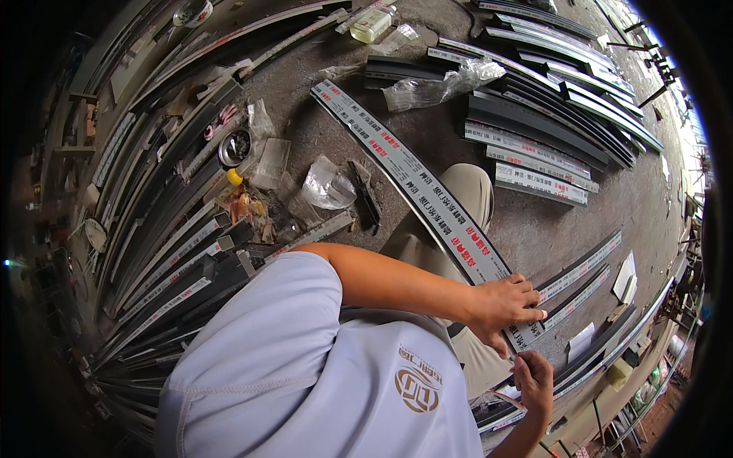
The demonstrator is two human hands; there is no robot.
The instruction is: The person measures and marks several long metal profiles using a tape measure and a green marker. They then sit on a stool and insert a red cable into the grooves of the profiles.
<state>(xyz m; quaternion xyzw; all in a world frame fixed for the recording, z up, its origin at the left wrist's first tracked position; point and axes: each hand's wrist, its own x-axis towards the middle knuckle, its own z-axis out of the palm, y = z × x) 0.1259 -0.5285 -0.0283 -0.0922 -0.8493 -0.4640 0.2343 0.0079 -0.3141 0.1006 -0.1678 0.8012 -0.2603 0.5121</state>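
A long metal profile [412,183], its face covered in pale printed film with black edges, slants from the upper middle down across my legs. My left hand [500,309] lies over its near end, fingers wrapped over the far edge and thumb on the near side. My right hand [532,379] is closed in a pinch at the profile's near tip. What sits between those fingertips is too small to make out. Beyond my left hand, two shorter film-covered profiles [578,269] lie on the floor, partly hidden by it.
Stacks of dark profiles [534,145] lie at the upper right, and more fill the left side. Crumpled clear plastic [443,85], a metal bowl [234,146], a bottle of pale liquid [372,24] and scraps are scattered about. White paper pieces [580,342] lie at the right.
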